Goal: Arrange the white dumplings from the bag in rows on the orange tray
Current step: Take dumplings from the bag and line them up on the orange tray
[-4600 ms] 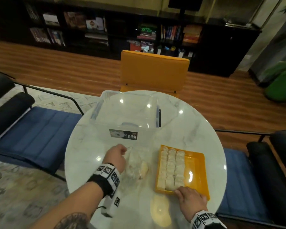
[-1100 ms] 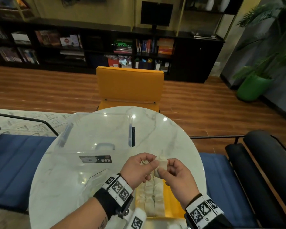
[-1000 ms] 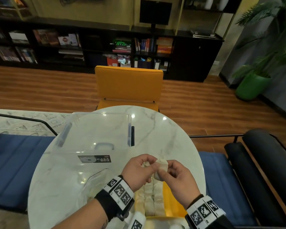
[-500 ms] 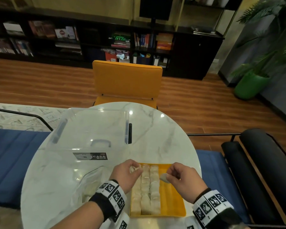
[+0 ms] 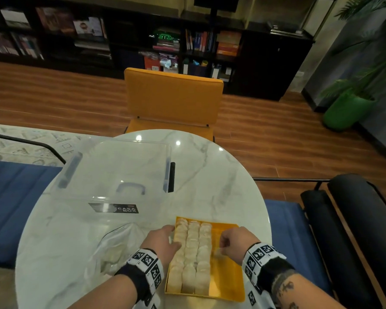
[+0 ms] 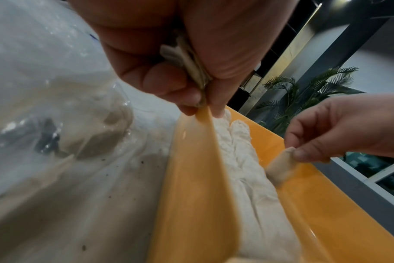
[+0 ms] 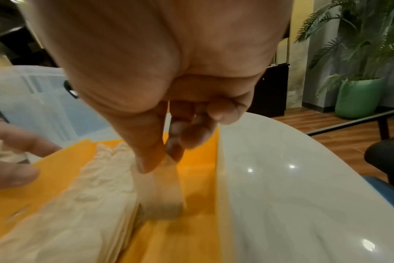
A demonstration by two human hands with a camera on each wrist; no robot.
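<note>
The orange tray [image 5: 226, 275] lies at the near right of the marble table, with three rows of white dumplings [image 5: 193, 253] along its left side. My right hand [image 5: 234, 244] pinches one white dumpling [image 7: 162, 192] and holds it low over the tray's bare orange floor, just right of the third row. My left hand [image 5: 163, 240] hovers at the tray's left rim and grips another dumpling [image 6: 187, 62] in its curled fingers. The clear plastic bag [image 5: 116, 248] with several dumplings lies left of the tray.
A clear storage box [image 5: 114, 175] with a label stands on the table [image 5: 221, 179] behind the bag. An orange chair [image 5: 173, 97] sits at the far side, blue-cushioned chairs on both sides. A green plant pot [image 5: 345, 110] stands at the far right.
The hands, joined over one clump a second ago, have parted and come down. Each now holds one dumpling, the right one lowered beside the third row.
</note>
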